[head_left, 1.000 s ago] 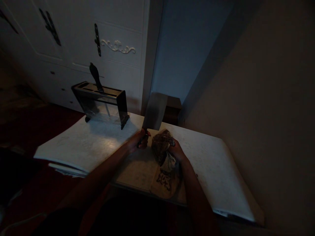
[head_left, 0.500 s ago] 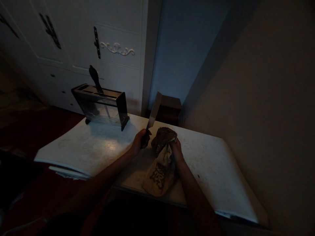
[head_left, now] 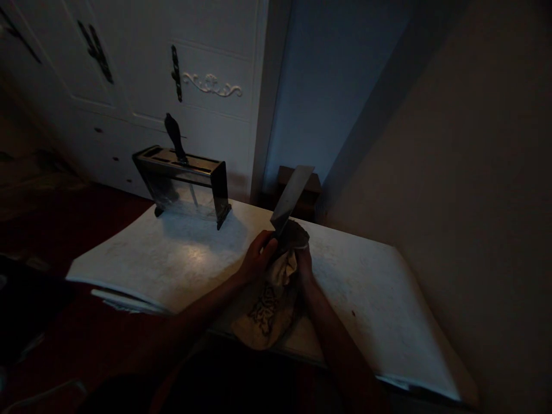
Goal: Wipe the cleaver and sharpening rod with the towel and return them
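Note:
My left hand (head_left: 260, 253) is closed round the dark handle of a broad-bladed kitchen knife (head_left: 293, 194), whose blade points up and to the right, away from me. My right hand (head_left: 304, 262) grips a tan cloth (head_left: 261, 322) with a dark pattern and a darker bunched top. The bunched part meets the knife near its handle; whether it wraps the blade there is too dark to tell. The rest of the cloth hangs down over the table's near edge. A knife block (head_left: 181, 164) with clear sides stands at the left, with one black-handled knife (head_left: 174, 137) in it.
Beneath my hands is a white-topped table (head_left: 362, 276) with a worn surface. Behind it stand a white cabinet (head_left: 215, 52) with dark handles and a small brown box-like piece (head_left: 282, 175). A bare wall (head_left: 452, 172) closes off the right side.
My left hand has moved right, bringing the knife to the bunched cloth. The blade has tilted further right and shows more of its flat face. The cloth's lower end has shifted left.

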### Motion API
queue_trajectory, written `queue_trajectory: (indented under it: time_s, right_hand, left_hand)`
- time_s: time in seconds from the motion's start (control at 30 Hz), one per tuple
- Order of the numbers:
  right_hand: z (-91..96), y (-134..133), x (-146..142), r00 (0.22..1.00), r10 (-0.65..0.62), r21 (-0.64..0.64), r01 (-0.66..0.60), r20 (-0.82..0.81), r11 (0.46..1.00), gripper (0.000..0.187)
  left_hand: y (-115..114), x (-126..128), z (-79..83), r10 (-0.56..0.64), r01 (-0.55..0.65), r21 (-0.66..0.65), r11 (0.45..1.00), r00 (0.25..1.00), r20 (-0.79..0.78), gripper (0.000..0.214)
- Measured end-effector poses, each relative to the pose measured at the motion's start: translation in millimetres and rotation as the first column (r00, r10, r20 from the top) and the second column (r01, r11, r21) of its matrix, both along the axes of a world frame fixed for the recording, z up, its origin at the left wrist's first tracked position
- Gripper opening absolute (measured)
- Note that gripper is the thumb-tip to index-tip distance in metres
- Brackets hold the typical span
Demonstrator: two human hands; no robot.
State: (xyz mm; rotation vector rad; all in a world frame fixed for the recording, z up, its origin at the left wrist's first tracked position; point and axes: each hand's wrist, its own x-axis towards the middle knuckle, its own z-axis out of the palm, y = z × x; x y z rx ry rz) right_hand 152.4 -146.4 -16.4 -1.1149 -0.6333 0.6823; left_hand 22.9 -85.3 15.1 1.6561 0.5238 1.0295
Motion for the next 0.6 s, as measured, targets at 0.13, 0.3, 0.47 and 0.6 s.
queue_trajectory:
  time_s: [0.13, 0.3, 0.47, 0.6]
  right_hand:
    - [7.4, -5.0, -5.5, 0.995, 0.035, 0.033, -0.032, -0.089, 0.999, 0.051]
    - [8.1, -7.3, -11.5, 0.947, 0.253, 0.049, -0.248, -0.196, 0.968, 0.052]
    - [6.3, -9.1, -10.9, 0.946, 0.234, -0.003, -0.241, -0.226, 0.970, 0.061]
    - [10.2, -11.0, -12.4, 0.925, 0.211, -0.005, -0.224, -0.316, 0.975, 0.057]
  left_hand:
    - [-6.2, 0.0, 2.2, 0.072, -0.066, 0.177, 0.982, 0.997, -0.027, 0.038]
    - [-7.3, 2.8, -6.7, 0.166, -0.156, 0.300, 0.941, 0.986, -0.009, 0.036]
    - [-1.2, 4.8, -18.6, 0.224, -0.205, 0.344, 0.916, 0.974, -0.017, 0.040]
    - [-1.3, 6.9, -23.3, 0.291, -0.241, 0.415, 0.877, 0.955, -0.060, 0.040]
